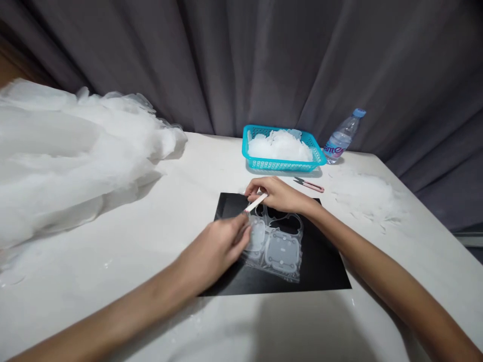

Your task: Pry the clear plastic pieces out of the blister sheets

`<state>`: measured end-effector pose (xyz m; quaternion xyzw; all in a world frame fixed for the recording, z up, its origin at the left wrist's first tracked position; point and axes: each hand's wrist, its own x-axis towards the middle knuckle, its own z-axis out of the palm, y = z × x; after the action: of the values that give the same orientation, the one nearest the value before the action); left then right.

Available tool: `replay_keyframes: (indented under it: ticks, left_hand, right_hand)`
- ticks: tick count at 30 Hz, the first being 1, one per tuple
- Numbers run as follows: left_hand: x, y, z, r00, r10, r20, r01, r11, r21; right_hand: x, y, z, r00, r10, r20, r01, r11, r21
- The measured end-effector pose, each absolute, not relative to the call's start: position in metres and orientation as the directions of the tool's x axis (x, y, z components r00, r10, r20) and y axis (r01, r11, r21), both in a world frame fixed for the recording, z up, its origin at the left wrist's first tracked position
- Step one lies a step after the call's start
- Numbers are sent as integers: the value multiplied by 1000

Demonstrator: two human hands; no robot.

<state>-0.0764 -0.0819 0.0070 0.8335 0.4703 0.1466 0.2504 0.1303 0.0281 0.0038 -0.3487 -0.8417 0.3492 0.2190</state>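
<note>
Basket (279, 165) holds white scraps (281, 147). Right of basket: bottle (336, 147) containing water (341, 138). In front: left hand (218, 242) grips stick (257, 202); right hand (279, 195) grip unclear.

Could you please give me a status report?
Left hand and right hand at clear sheet; pale stick between them, holder unclear. Sheet on black mat, partly hidden by hands. Snips beyond mat, not in the way.

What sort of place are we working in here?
Probably a small handwork station, whether in a workshop or a home I can't tell. What suggests it: a black mat with a translucent plastic sheet on it, and pink-handled snips lying beyond the mat.
</note>
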Motion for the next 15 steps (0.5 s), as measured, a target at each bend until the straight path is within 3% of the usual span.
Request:
replay_keyframes:
  ticks: [3,5,9,12,15]
  left_hand:
    - [-87,-53,7,524,837,-159,559,-197,806]
    - [-91,-41,3,556,803,-215,440,-65,896]
    - [-95,-34,-2,597,758,-261,354,43,934]
    - [-96,-35,0,612,751,-249,381,-4,924]
    - [-94,-37,5,578,791,-202,437,-91,895]
  right_hand:
    - [144,23,7,-602,779,176,377,472,-797]
    - [153,17,11,-541,820,185,429,459,-778]
    - [158,5,16,-686,727,28,456,459,-762]
    - [154,1,13,-778,626,-43,366,397,-842]
    - [151,1,9,-765,641,-64,318,289,-903]
